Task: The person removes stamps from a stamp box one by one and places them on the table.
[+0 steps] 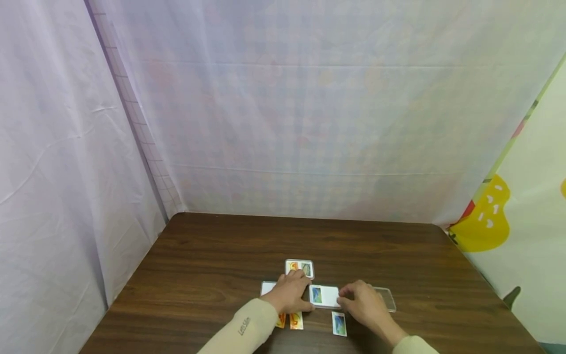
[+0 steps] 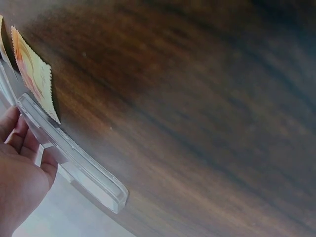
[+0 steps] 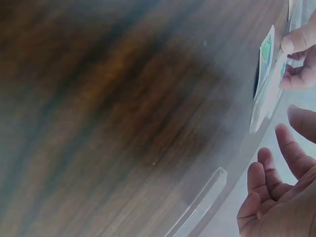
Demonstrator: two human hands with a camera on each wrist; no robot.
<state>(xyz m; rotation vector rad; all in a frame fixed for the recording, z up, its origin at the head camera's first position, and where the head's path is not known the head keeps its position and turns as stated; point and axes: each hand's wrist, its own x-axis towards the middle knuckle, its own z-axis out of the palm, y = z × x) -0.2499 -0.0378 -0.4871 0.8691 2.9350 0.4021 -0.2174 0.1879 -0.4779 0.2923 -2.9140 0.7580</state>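
In the head view my left hand (image 1: 289,293) spans the left end of a clear plastic case (image 1: 330,297), thumb at its near edge and fingers at its far edge. The case holds white backing with a blue-green stamp (image 1: 317,295) at its left. My right hand (image 1: 363,301) hovers at the case's right end; in the right wrist view its thumb and loosely bent fingers are apart, with nothing between them. Beneath my left hand lies another case (image 2: 79,158) with a white insert, partly hidden. A loose blue-green stamp (image 1: 339,324) lies in front.
Two orange-yellow stamps (image 1: 296,321) with serrated edges lie near my left wrist. Behind my left hand is a case (image 1: 305,263) holding two stamps. A clear plastic cover (image 1: 388,298) lies right, partly behind my right hand. All rest on a brown wooden table (image 1: 212,265).
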